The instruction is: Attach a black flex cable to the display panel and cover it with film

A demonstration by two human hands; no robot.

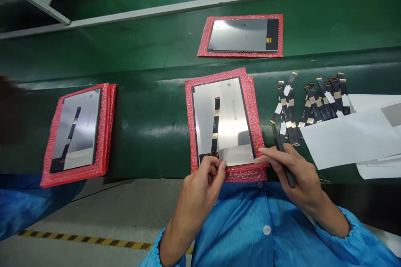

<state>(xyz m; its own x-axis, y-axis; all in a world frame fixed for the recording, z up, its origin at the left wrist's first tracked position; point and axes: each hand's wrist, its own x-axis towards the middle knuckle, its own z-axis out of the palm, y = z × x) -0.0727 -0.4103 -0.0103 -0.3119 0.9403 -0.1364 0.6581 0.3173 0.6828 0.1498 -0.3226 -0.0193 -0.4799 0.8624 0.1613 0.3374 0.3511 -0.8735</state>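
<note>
In front of me a display panel (203, 112) with a silvery back lies on pink bubble-wrap bags (252, 112). A black flex cable (216, 123) runs along the panel to its lower edge. My left hand (200, 183) is at that edge, thumb and finger pinched at the left end of a grey film (238, 155). The film's left end looks slightly curled. My right hand (296, 171) holds dark tweezers (290, 177), tips pointing up and away toward loose flex cables. Its outstretched index finger reaches the panel's lower right corner.
Several loose flex cables (326, 100) lie at right beside white paper sheets (338, 137). Another panel (241, 35) rests on pink bubble wrap farther back. At left, a panel with a cable (77, 129) lies on stacked bags, near a blue sleeve (37, 204). A pale rail (188, 6) crosses behind.
</note>
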